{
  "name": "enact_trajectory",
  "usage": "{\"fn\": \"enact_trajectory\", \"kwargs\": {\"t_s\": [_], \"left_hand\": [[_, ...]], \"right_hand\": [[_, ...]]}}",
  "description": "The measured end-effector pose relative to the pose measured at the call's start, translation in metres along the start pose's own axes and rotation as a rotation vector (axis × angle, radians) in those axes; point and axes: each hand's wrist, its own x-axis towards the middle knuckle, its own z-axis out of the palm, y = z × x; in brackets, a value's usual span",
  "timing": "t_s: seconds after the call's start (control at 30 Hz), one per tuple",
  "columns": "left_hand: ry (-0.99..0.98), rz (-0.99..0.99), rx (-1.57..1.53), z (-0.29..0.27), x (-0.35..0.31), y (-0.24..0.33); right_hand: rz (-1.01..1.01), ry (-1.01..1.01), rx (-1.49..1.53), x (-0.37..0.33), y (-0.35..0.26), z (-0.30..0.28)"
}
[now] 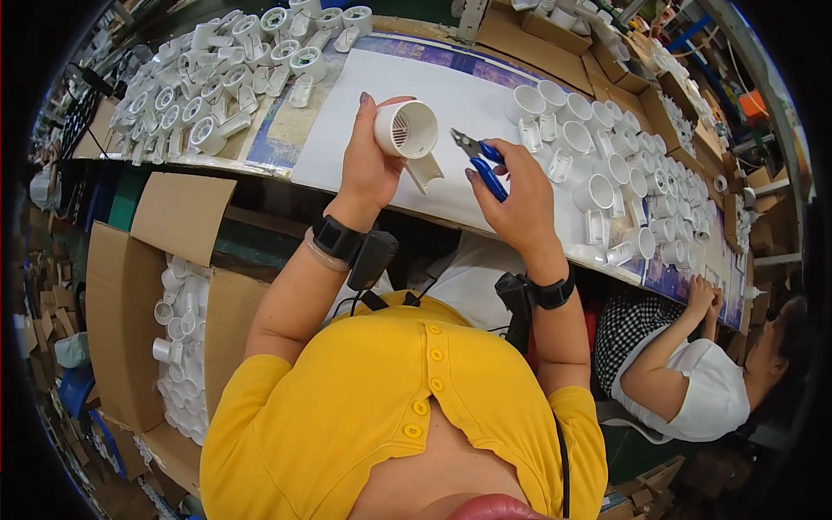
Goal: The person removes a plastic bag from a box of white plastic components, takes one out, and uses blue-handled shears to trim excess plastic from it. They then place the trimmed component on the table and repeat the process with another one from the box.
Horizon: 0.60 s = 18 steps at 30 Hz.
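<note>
A white plastic cup-shaped housing [414,128] with a slotted inside and a flat arm hanging below is held in my left hand [367,156], above the white work surface [347,113]. Its open mouth faces right. My right hand [520,192] grips blue-handled cutting nippers [488,173]. The nippers' dark metal jaws point up and left, a short gap from the housing. No contact between the two shows.
White housings [594,192] crowd the table to the right; others with parts inside [206,134] cover its left end. An open cardboard box [121,321] full of white parts stands at my left. A person in white [685,381] sits at my right.
</note>
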Motion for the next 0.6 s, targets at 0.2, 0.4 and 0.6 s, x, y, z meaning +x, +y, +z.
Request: {"fn": "enact_trajectory", "kwargs": {"t_s": [0.2, 0.4, 0.6], "left_hand": [[-0.02, 0.101, 0.147, 0.001, -0.005, 0.004], [0.013, 0.192, 0.248, -0.006, 0.0, 0.0], [0.035, 0.196, 0.255, -0.008, 0.001, 0.003]], "right_hand": [[-0.252, -0.063, -0.404, 0.026, -0.026, -0.02], [-0.415, -0.311, -0.831, 0.055, -0.045, -0.004], [-0.449, -0.449, -0.912, 0.073, -0.052, 0.006]]}}
